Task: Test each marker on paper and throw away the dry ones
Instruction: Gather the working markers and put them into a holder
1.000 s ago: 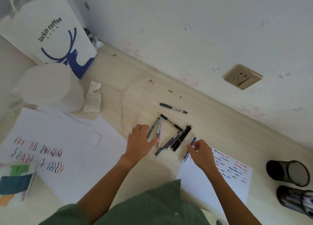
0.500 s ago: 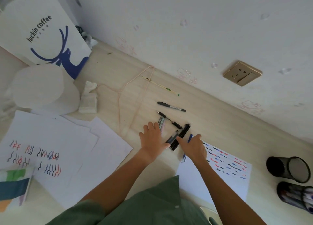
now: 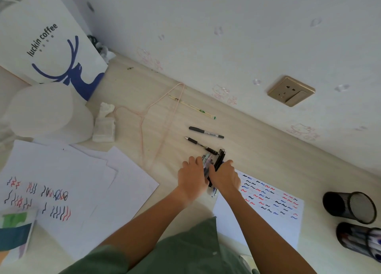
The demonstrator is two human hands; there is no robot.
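Note:
A bunch of several markers and pens (image 3: 216, 160) lies on the wooden desk, squeezed between my two hands. My left hand (image 3: 191, 178) presses against its left side and my right hand (image 3: 225, 176) against its right side, fingers curled round the bunch. Two black pens lie apart just beyond: one (image 3: 206, 132) farther back, one (image 3: 198, 143) touching the bunch's far end. The test paper (image 3: 272, 203) with red, blue and black squiggles lies right of my right hand. The bunch's near ends are hidden by my hands.
Two dark mesh pen cups (image 3: 350, 207) lie at the right edge, the nearer cup (image 3: 360, 240) holding pens. More scribbled white sheets (image 3: 61, 187) lie left. A white coffee bag (image 3: 47, 38), white rolls (image 3: 43, 112), a tissue wad (image 3: 104, 125) and a pink wire hanger (image 3: 158, 116) sit behind.
My hands have come together from either side, gathering the scattered markers into one tight bunch. The blue marker my right hand held near the paper is now in with the bunch.

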